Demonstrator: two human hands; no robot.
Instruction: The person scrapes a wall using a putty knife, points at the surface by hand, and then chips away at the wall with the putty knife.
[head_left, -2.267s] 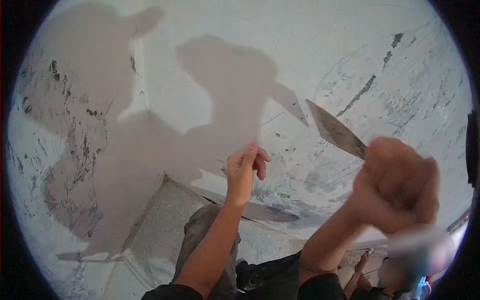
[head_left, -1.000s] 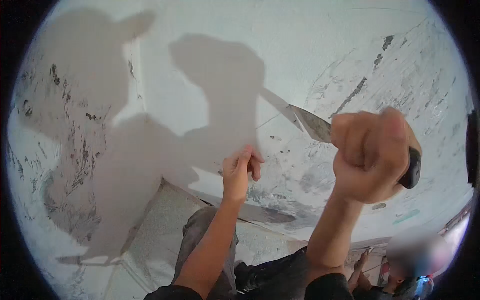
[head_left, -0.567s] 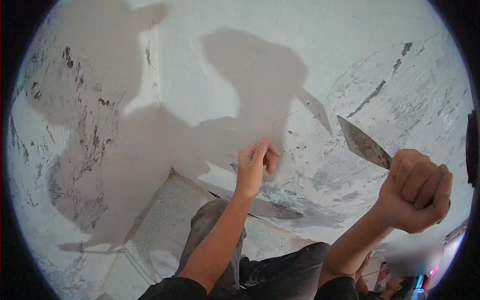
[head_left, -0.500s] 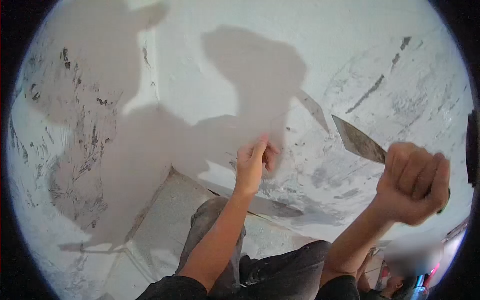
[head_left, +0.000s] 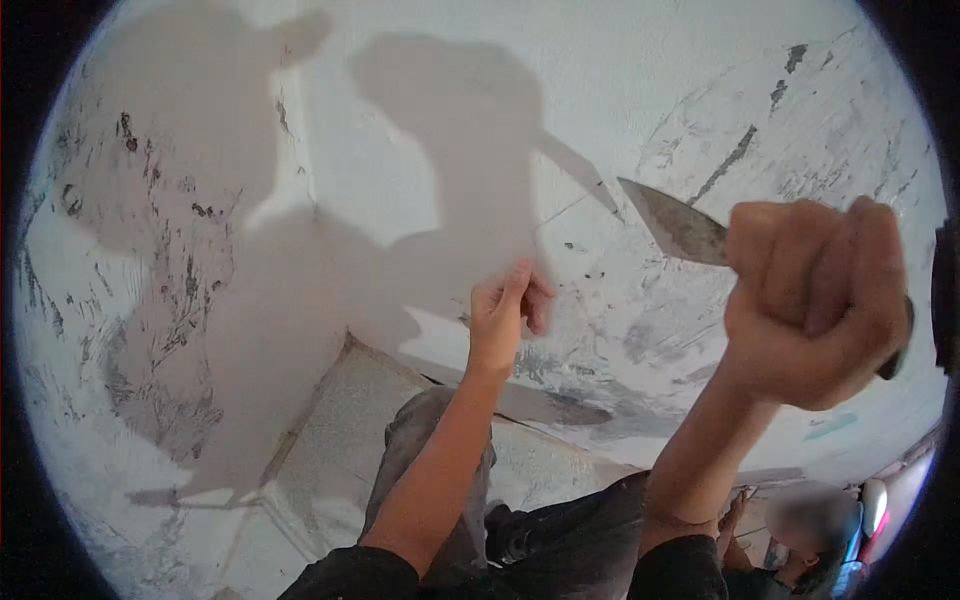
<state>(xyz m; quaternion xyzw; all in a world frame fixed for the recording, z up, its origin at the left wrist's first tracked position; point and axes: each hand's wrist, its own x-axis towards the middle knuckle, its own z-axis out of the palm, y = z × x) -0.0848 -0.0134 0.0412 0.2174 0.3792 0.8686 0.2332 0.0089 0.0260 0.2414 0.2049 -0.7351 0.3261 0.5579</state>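
My right hand (head_left: 815, 300) is wrapped round the handle of a scraper (head_left: 678, 224), raised at the right of the view. Its pointed metal blade sticks out to the left in front of the wall, and the handle's dark end shows below the fist. Near the centre, my left hand (head_left: 510, 312) is by the wall (head_left: 600, 320) with its fingers curled in; whether anything is between them is hidden. Grey smears and dark chipped marks cover parts of the wall.
A wall corner lies left of centre, above pale floor tiles (head_left: 350, 400). My bent legs (head_left: 420, 460) are below my hands. Another person (head_left: 800, 540) is at the lower right, beside colourful objects. Shadows of my head, arms and the blade fall on the walls.
My right hand has moved up and slightly left with the scraper, nearer to the camera. Its shadow has shifted left too. My left hand has barely moved.
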